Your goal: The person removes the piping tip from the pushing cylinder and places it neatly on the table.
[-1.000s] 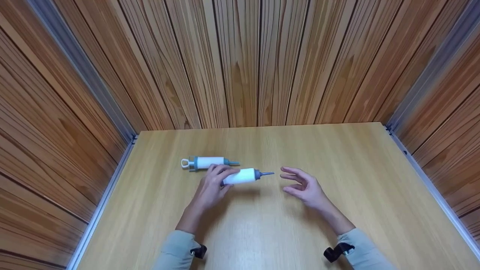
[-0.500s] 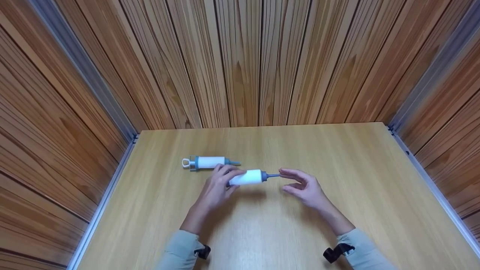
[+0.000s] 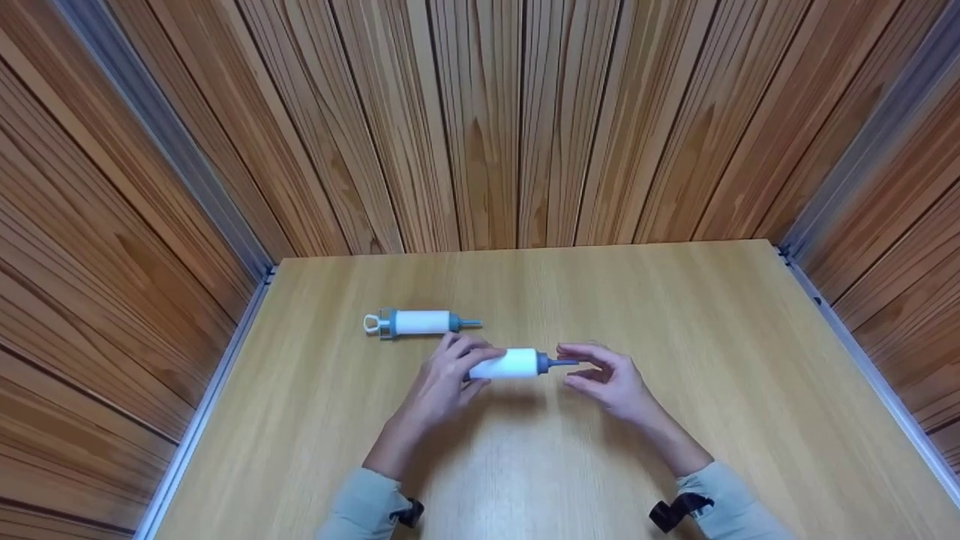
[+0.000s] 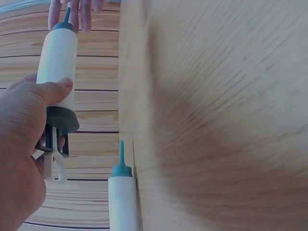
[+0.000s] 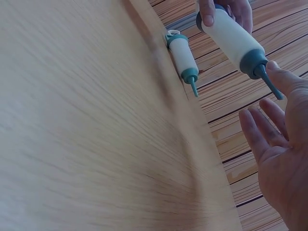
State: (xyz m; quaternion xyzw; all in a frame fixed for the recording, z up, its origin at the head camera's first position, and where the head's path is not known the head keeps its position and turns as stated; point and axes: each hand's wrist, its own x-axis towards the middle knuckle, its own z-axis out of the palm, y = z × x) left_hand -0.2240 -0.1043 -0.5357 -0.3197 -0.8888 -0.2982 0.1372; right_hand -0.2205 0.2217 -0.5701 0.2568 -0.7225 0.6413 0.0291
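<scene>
Along the left edge of the worktop [image 3: 675,315] runs a metal rail [image 3: 202,405], with slatted wooden panels [image 3: 480,127] standing beyond the far edge. Inward from that rail, toward the far left corner, the resting syringe [image 3: 422,322] lies on its side roughly parallel to the far edge, its white ring handle toward the left edge and its teal tip toward the right. Nearer the front edge comes the left sleeve [image 3: 364,502], a black wrist mount [image 3: 409,513] at its cuff, and from it the left hand [image 3: 442,379] reaches toward the middle of the worktop. That hand is clamped on the rear part of the held syringe [image 3: 517,364]: in the left wrist view the thumb lies across the white barrel just ahead of the dark rear collar, while the white handle sticks out behind, beside the palm. The front of the barrel projects clear of the grip toward the right edge, nearly level, its shadow falling on the wood below. Its slim nozzle [image 3: 562,363] reaches into the space between the thumb and fingers of the right hand [image 3: 615,382], which are spread apart and not closed round it; whether any fingertip touches the nozzle I cannot tell. Last, at the front on the right, is the right sleeve [image 3: 739,502], bearing another black mount [image 3: 679,513].
</scene>
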